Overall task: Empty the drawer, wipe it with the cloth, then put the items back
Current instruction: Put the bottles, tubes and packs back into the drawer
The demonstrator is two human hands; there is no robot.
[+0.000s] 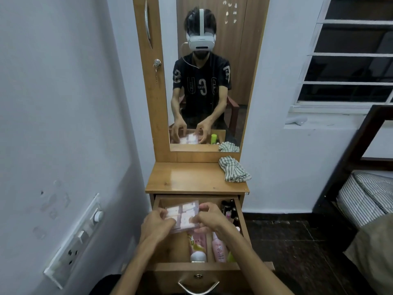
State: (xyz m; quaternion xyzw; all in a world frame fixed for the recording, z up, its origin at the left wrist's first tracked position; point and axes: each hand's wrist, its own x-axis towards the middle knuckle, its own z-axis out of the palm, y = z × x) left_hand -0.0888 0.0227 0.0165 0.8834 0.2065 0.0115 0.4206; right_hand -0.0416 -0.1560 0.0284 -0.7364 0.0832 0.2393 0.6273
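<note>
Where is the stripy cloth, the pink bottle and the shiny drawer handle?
Stripy cloth [234,169]: head view, middle of the crumpled cloth on the dresser top.
Pink bottle [219,248]: head view, its body, lying in the drawer.
Drawer handle [198,291]: head view, curved metal bar.

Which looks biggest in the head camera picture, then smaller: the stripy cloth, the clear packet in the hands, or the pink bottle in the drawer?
1. Clear packet, though it is partly hidden by the hands.
2. Stripy cloth, nearly as big and farther away, so this order is unsure.
3. Pink bottle, clearly smallest.
</note>
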